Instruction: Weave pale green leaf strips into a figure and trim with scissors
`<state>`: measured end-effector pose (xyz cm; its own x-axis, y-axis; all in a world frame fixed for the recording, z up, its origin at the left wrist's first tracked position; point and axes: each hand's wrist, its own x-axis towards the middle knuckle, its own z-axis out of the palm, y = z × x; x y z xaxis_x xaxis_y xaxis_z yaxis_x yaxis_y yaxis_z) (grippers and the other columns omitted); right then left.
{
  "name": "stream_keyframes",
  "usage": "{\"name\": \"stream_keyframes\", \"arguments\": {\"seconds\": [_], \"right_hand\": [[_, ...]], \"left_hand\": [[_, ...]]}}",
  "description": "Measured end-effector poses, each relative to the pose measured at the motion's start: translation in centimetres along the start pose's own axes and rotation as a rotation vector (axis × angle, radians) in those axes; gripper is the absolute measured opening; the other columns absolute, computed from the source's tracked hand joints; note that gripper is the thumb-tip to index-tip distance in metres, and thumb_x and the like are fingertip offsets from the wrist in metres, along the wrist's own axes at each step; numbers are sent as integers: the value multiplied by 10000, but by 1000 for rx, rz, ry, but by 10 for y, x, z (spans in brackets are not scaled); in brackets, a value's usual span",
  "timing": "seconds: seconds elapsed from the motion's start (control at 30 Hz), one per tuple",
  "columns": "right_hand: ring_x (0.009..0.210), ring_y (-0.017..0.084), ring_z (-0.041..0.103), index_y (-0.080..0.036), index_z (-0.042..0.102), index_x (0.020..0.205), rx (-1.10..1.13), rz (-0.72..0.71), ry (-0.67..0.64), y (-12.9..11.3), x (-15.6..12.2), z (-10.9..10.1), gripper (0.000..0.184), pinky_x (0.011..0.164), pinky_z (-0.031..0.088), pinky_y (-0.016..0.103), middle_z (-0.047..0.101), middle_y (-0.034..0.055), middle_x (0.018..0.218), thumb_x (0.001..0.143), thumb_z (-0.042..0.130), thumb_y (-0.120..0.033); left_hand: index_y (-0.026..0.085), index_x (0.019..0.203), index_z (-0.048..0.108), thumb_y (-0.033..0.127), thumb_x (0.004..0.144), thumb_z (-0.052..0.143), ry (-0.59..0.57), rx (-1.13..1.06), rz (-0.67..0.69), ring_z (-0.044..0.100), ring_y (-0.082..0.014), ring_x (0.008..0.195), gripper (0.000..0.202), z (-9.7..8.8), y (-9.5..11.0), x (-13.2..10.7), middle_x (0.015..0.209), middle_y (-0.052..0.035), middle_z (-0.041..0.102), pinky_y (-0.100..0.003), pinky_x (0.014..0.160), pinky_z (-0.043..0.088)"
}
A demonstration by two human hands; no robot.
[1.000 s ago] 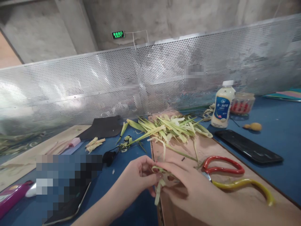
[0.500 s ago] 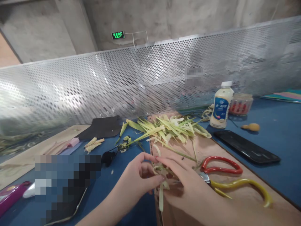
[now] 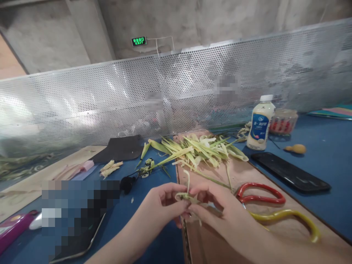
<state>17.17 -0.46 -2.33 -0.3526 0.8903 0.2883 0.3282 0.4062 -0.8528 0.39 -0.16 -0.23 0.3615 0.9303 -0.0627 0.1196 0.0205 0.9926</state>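
Both hands meet at the near left edge of the brown board [image 3: 249,171]. The left hand [image 3: 162,205] and the right hand [image 3: 220,216] each pinch a pale green leaf strip [image 3: 187,196] between thumb and fingertips, holding it just above that edge, one end curling upward. On the board, just right of the right hand, lie scissors [image 3: 264,205] with one red and one yellow handle. A pile of leaf strips [image 3: 200,150] covers the board's far end. A black phone [image 3: 291,171] lies beside its right edge.
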Motion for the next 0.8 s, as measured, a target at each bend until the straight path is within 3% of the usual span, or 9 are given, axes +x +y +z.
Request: {"name": "stream_keyframes", "arguments": {"seconds": [0.23, 0.63, 0.8], "right_hand": [[669, 121, 538, -184, 520, 792, 173, 53, -80, -1, 3, -2, 148, 599, 434, 237, 576, -5, 721, 795, 526, -332], [783, 124, 586, -236, 590, 857, -34, -50, -16, -2, 4, -6, 117, 665, 473, 231, 642, -21, 837, 814, 491, -282], [843, 123, 572, -237, 563, 949, -116, -127, -62, -1, 4, -4, 176, 759, 452, 252, 628, -23, 915, 782, 521, -201]], "left_hand": [[119, 874, 591, 257, 701, 612, 34, -20, -30, 486, -81, 552, 222, 0, 5, -1, 645, -1, 571, -207, 543, 413], [136, 827, 582, 319, 694, 609, 63, -50, -52, 481, -92, 555, 227, -2, 4, -1, 635, 12, 559, -222, 556, 401], [131, 825, 582, 343, 692, 599, 69, -79, -67, 497, -101, 531, 251, -2, 1, 1, 607, 5, 566, -234, 544, 409]]}}
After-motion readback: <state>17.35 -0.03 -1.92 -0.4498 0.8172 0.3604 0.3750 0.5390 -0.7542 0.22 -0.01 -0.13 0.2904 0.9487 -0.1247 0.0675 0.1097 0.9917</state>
